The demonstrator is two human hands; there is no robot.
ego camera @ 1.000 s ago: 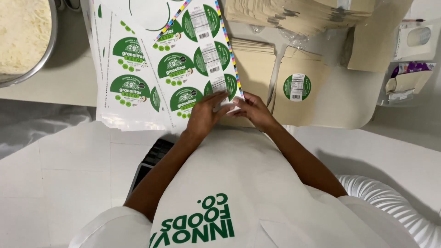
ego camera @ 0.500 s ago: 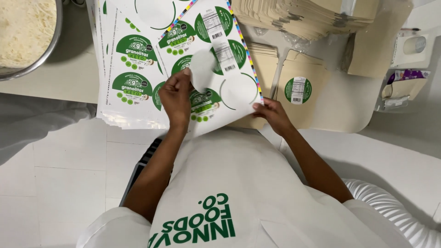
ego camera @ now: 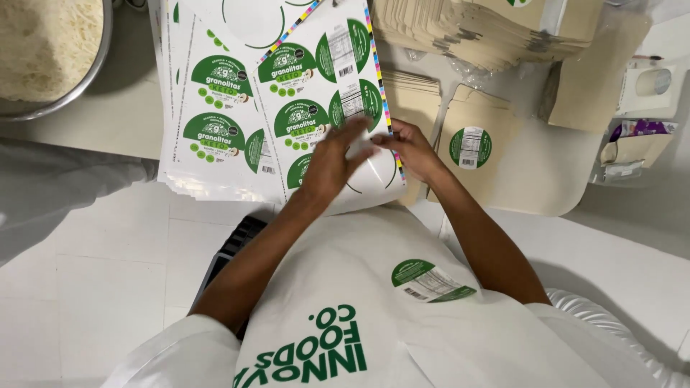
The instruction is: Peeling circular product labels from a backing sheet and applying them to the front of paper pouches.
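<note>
You stand at a pale cream worktable (ego camera: 553,179) with a rounded corner, lit evenly from above with only soft shadows; below its near edge lies a floor of large white tiles (ego camera: 108,287) with thin grey joints; a dark slatted crate (ego camera: 233,244) sits on those tiles just under the table's edge. At the table's far left corner rests a big metal bowl (ego camera: 97,61) of pale shredded stuff; along its far edge lie heaps of flat tan pouches (ego camera: 474,29); off its right end stands a white dispenser (ego camera: 650,82).
</note>
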